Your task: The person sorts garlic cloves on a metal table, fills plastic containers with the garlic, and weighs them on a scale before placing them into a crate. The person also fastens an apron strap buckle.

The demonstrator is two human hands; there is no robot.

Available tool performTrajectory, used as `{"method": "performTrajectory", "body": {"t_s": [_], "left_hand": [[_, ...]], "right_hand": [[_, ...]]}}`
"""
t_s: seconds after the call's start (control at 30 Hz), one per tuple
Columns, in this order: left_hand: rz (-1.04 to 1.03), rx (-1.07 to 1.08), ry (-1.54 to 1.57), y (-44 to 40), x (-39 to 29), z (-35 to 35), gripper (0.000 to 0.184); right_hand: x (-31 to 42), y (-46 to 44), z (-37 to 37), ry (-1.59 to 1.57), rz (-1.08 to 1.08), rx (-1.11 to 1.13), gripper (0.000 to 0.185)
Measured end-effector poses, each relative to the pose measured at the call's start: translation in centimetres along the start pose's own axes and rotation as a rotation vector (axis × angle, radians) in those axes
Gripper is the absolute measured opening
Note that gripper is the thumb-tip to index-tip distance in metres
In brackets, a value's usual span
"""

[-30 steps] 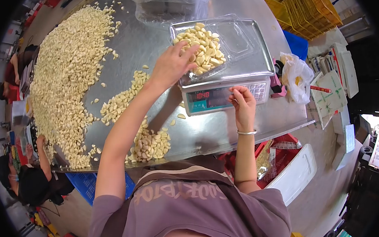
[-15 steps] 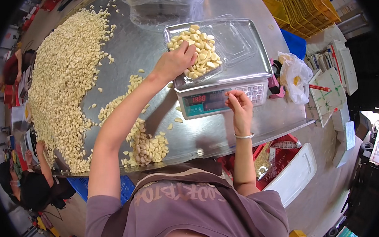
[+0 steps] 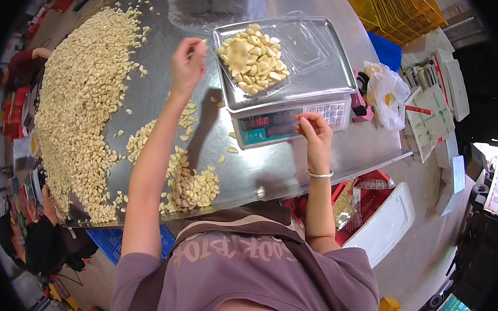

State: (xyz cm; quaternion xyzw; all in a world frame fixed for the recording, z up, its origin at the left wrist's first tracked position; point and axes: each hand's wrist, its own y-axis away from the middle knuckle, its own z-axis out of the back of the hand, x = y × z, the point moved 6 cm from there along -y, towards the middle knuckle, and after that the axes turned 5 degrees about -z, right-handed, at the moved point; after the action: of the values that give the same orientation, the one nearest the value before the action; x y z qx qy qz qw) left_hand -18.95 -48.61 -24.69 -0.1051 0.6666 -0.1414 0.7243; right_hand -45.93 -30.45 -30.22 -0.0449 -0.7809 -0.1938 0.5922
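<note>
The person's two hands are well apart. At upper centre-left of the frame, the left hand (image 3: 188, 66) is raised above the metal surface (image 3: 253, 176), just left of the scale, fingers curled; a pale spot shows at its fingertips, but I cannot tell whether it grips a clove. The right hand (image 3: 316, 134), with a silver bangle (image 3: 319, 174) at the wrist, has thumb and fingertips drawn together in front of the scale's (image 3: 270, 135) lit display; whether anything is between them cannot be told.

Peeled garlic cloves (image 3: 257, 67) fill one half of a clear clamshell container (image 3: 307, 45) on the weighing pan (image 3: 322, 83), upper centre, its lid open to the right. One pale shape among them is blurred.

A large garlic heap (image 3: 83, 111) covers the left of the surface; a smaller pile (image 3: 194, 187) lies near its edge, left of centre. A white plastic bag (image 3: 392, 93) sits right of the scale.
</note>
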Motion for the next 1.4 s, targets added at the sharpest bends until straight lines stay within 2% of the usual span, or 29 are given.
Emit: {"method": "performTrajectory", "body": {"t_s": [0.1,0.3,0.4,0.43,0.5,0.6,0.67,0.73,0.8,0.87,0.97,1.0,1.1,1.2,1.3,1.4], "left_hand": [[0.096,-0.119,-0.081,2.9,1.4,6.2,0.018],[0.353,-0.228,-0.393,12.4,9.5,19.6,0.017],[0.465,-0.091,-0.653,15.0,11.0,22.8,0.017],[0.304,-0.046,-0.881,15.1,9.8,22.6,0.021],[-0.044,0.050,-1.322,15.1,7.1,20.5,0.029],[0.064,0.012,-1.056,11.5,3.3,15.1,0.035],[0.066,0.131,-0.751,8.3,0.7,8.9,0.034],[-0.023,0.258,-0.655,6.0,-2.1,2.2,0.030],[-0.309,0.370,-0.672,4.2,-3.9,-3.4,0.040],[-0.521,0.359,-0.952,2.8,-6.1,-7.7,0.050],[-0.523,0.473,-1.094,1.7,-4.3,-11.5,0.057],[-0.572,0.439,-1.123,1.4,-4.3,-12.1,0.049],[-0.546,0.472,-1.149,1.3,-3.5,-13.0,0.036],[-0.595,0.532,-1.070,1.5,-3.6,-12.9,0.026],[-0.470,0.562,-1.052,1.2,-3.2,-13.0,0.021],[-0.493,0.601,-1.001,0.9,-2.8,-13.4,0.020]], "right_hand": [[-0.1,0.1,1.4,0.002,0.000,-0.052,0.008],[-0.1,-0.5,3.0,-0.007,0.019,-0.119,0.009],[0.5,-1.1,2.2,-0.002,0.031,-0.118,0.009],[0.7,-1.2,1.7,0.000,0.036,-0.113,0.009],[0.9,-1.4,0.9,0.012,0.035,-0.094,0.009],[0.8,-1.8,-0.2,0.026,0.032,-0.052,0.009],[0.7,-1.8,-1.0,0.043,0.022,-0.034,0.008],[0.6,-1.8,-1.5,0.031,0.013,-0.016,0.008],[0.4,-1.7,-1.7,0.023,0.007,-0.007,0.008],[0.3,-1.5,-1.6,0.046,0.010,0.005,0.009],[0.2,-1.2,-1.2,0.046,0.005,-0.004,0.009],[0.0,-1.1,-1.0,0.036,0.001,-0.009,0.009],[-0.1,-1.1,-0.4,0.023,-0.001,-0.020,0.009],[-0.4,-1.1,-0.2,0.018,0.001,-0.019,0.009],[-0.4,-1.1,-0.4,-0.004,-0.014,-0.005,0.009],[-0.1,-1.1,-1.1,-0.025,-0.021,-0.003,0.009]]}}
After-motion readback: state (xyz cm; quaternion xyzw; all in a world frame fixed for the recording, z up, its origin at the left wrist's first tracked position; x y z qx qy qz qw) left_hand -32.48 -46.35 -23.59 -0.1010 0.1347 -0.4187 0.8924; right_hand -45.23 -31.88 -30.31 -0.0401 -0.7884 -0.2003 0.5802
